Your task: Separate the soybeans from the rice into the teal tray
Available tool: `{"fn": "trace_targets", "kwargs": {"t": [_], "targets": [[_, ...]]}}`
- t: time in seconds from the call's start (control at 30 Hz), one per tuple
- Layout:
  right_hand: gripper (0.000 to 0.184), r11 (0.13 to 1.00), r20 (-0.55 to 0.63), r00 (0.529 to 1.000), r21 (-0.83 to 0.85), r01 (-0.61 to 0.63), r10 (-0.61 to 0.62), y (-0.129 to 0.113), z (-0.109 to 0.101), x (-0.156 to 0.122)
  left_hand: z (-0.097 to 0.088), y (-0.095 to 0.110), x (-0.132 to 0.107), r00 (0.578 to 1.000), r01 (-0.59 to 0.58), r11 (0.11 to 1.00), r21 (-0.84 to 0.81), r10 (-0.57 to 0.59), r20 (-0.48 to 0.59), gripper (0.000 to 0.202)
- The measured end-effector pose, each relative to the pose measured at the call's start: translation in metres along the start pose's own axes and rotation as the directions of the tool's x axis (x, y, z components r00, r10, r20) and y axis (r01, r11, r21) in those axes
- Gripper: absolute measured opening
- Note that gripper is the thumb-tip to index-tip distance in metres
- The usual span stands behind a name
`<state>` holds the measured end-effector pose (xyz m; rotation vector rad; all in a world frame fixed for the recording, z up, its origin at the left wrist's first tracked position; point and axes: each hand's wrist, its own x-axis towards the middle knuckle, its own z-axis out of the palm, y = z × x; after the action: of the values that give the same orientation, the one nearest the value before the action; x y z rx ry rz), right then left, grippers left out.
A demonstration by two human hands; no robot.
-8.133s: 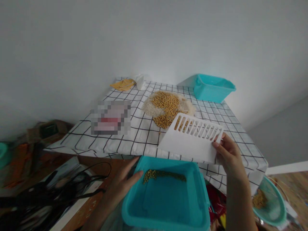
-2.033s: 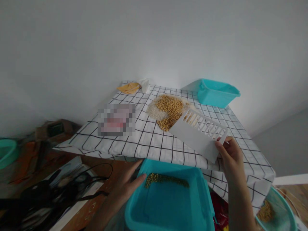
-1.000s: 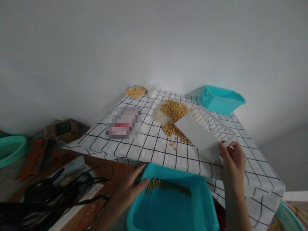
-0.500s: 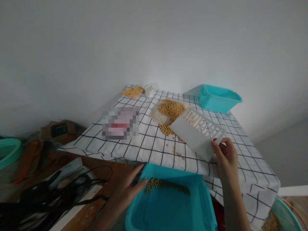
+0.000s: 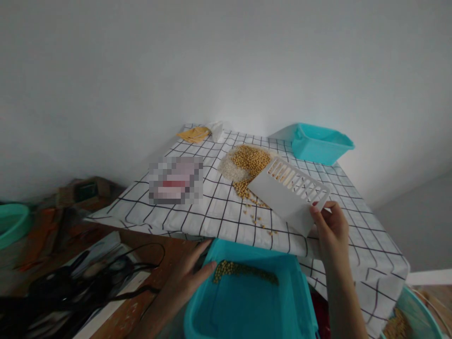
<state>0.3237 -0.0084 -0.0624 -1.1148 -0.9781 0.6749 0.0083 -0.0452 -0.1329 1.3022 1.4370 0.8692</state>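
My right hand (image 5: 330, 223) pinches the near right corner of a white slotted plastic panel (image 5: 282, 197), thumb on top. The panel slants over the table, its far left end beside a heap of yellow soybeans (image 5: 252, 160). White rice (image 5: 231, 169) lies under and left of the beans. Loose beans (image 5: 259, 219) are scattered in front of the panel. Below the table edge, my left hand (image 5: 189, 275) grips the left rim of a turquoise plastic bin (image 5: 247, 306), thumb over the inside. Greenish-looking beans (image 5: 243, 270) lie along the bin's far inner side.
A second turquoise bin (image 5: 319, 143) stands at the back right of the checked tablecloth (image 5: 208, 207). Yellow cloth (image 5: 194, 134) and a blurred-out pink item (image 5: 176, 181) lie left. Black cables (image 5: 137, 263) clutter the lower left. Another tub (image 5: 416, 315) sits lower right.
More loose beans have spread across the cloth toward the front edge, before the panel. Both hands and the panel are almost where they were.
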Motion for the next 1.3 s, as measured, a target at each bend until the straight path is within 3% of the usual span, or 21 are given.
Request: {"fn": "trace_targets", "kwargs": {"t": [0.17, 0.27, 0.47, 0.67, 1.0, 1.17, 1.3], "targets": [[0.025, 1.000, -0.036, 0.999, 0.005, -0.006, 0.006, 0.000, -0.001, -0.003, -0.001, 0.003, 0.000, 1.000, -0.012, 1.000, 0.003, 0.012, -0.005, 0.059], [0.028, 0.997, -0.082, 0.994, 0.008, -0.072, 0.072, -0.004, -0.004, -0.010, -0.002, 0.005, -0.001, 1.000, -0.014, 1.000, 0.009, 0.014, 0.000, 0.059], [0.032, 0.982, -0.208, 0.963, -0.037, -0.185, 0.174, -0.011, -0.028, -0.026, -0.002, 0.012, -0.003, 1.000, 0.003, 1.000, 0.014, -0.003, -0.004, 0.057], [0.037, 0.967, -0.170, 0.957, -0.050, -0.248, 0.237, -0.006, -0.045, -0.027, 0.000, 0.019, -0.004, 1.000, 0.024, 0.999, -0.024, -0.024, -0.009, 0.055], [0.034, 0.964, -0.028, 0.968, -0.089, -0.252, 0.251, -0.018, -0.027, -0.031, -0.002, 0.020, -0.010, 0.997, -0.013, 0.995, 0.095, 0.020, -0.072, 0.063], [0.034, 0.965, -0.014, 0.968, -0.080, -0.251, 0.251, -0.021, -0.023, -0.032, -0.003, 0.028, -0.008, 1.000, -0.008, 1.000, 0.009, 0.008, -0.009, 0.063], [0.032, 0.952, 0.010, 0.955, -0.086, -0.293, 0.295, -0.025, -0.022, -0.035, -0.004, 0.034, -0.007, 1.000, 0.015, 1.000, -0.013, -0.016, -0.020, 0.062]]}}
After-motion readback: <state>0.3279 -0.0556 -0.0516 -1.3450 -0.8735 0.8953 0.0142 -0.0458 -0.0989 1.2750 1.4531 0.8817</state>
